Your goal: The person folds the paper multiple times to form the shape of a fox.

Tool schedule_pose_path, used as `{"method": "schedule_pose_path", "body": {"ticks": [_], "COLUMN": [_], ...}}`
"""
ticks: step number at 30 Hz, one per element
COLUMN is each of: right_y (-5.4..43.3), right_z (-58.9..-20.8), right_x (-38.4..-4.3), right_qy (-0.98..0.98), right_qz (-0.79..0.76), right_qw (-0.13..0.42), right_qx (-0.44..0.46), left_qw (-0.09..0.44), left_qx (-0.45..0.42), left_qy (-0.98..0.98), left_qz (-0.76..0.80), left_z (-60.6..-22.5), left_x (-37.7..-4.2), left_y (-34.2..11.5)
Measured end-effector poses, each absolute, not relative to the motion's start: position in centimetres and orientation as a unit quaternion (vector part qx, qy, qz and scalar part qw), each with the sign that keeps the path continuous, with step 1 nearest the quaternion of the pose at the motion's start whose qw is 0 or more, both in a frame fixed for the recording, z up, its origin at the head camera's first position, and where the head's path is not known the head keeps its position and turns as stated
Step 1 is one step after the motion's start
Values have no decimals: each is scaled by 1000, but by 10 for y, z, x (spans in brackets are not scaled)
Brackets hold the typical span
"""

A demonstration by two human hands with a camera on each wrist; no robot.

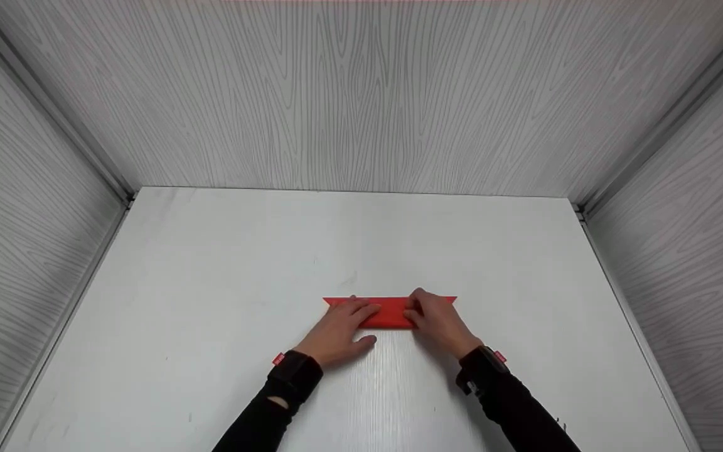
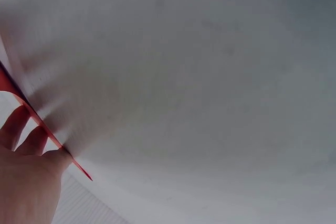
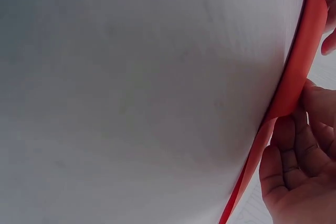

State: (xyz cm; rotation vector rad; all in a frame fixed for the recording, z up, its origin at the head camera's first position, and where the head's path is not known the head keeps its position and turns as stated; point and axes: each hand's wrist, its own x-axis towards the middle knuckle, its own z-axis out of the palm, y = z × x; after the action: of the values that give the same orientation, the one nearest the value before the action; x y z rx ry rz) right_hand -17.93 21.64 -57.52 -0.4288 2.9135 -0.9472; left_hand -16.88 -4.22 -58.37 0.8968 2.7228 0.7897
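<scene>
A folded sheet of red paper (image 1: 390, 312) lies crosswise on the white table, with a pointed tip at each end of its far edge. My left hand (image 1: 339, 333) rests on its left part, fingers extended over the paper and thumb apart from it. At the right part, my right hand (image 1: 442, 323) has curled fingers and pinches the paper. In the right wrist view a raised, rounded fold of the red paper (image 3: 299, 61) meets the thumb and fingertips. The left wrist view catches the paper (image 2: 55, 139) nearly edge-on, with the left fingertips against it.
The white tabletop (image 1: 242, 251) spreads around the paper. A grey wood-grain panel (image 1: 355, 94) stands behind it, with similar side panels at left (image 1: 29, 207) and right (image 1: 681, 207). Both wrists wear black bands.
</scene>
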Motion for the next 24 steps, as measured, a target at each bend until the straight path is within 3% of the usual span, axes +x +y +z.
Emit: {"method": "schedule_pose_path", "body": {"ticks": [24], "right_y": [212], "right_z": [-578], "right_x": [-185], "right_qy": [942], "right_qz": [-299], "right_qw": [22], "right_qx": [-152], "left_qw": [79], "left_qx": [307], "left_qy": [925], "left_qz": [210], "left_z": [-584], "left_x": [-167], "left_y": [-37]}}
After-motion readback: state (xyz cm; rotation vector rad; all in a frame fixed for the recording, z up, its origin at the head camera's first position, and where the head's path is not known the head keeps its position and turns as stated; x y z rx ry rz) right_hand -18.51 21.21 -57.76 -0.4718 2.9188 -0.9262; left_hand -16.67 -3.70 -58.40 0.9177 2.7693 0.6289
